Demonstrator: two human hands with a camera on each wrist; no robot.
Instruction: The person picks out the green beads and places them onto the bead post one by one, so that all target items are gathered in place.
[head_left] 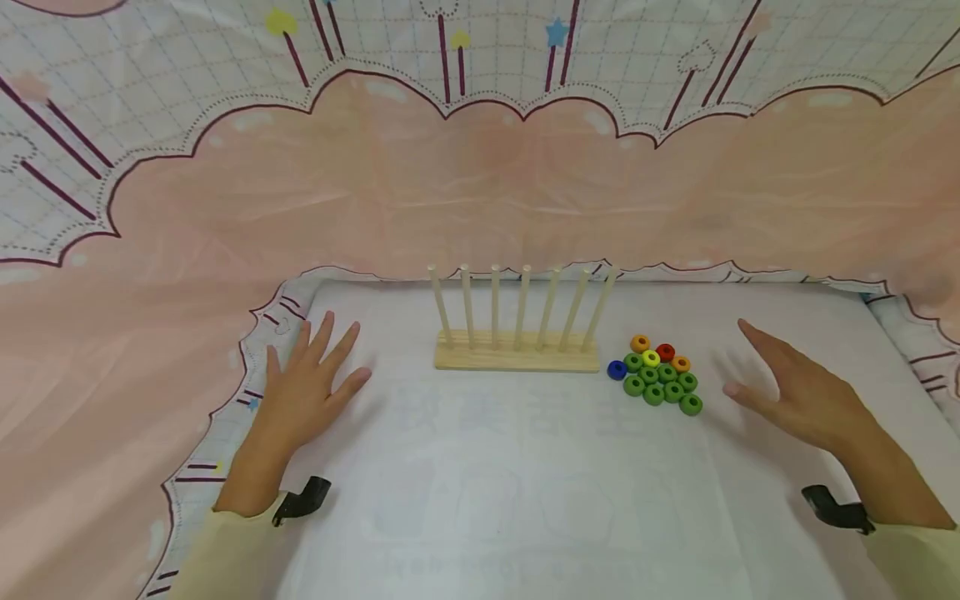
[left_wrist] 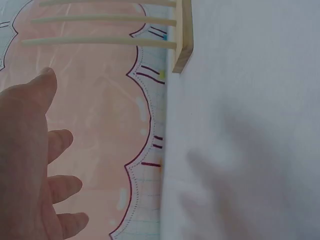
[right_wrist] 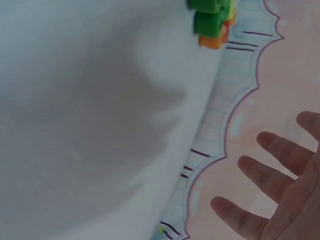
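A wooden peg rack with a row of several upright dowels stands at the back middle of the white table. Right of it lies a cluster of small ring beads: several green beads, a blue bead, a yellow bead, a red bead and two orange ones. My left hand, fingers spread, hovers left of the rack and holds nothing. On the other side my right hand is held over the table right of the beads, fingers extended and holding nothing. The right wrist view catches some green beads at its top.
White cloth covers the table in front of the rack. A pink and white patterned curtain hangs behind the table and round its left side. Each wrist wears a black camera mount at the sleeve.
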